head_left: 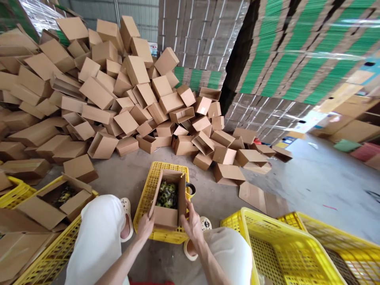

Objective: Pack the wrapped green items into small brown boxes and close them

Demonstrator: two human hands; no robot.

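Observation:
An open cardboard box [165, 217] stands between my knees on an upturned yellow plastic crate [145, 190]. Inside it lie mottled green, yellow and black items [168, 194] whose kind I cannot make out. My left hand [146, 225] grips the box's near left edge, thumb on the wall. At the near right corner, my right hand [192, 222] holds the side wall between thumb and fingers. Against the right side of the box is a black ring-shaped thing [191, 189], perhaps a tape roll, partly hidden.
A large heap of cardboard boxes [127, 122] fills the far left and middle. Yellow crates [267, 229] stand at the right. On the left, another yellow crate [56, 245] carries an open box [44, 208] with similar contents. Tall wrapped cardboard stacks [285, 47] rise behind.

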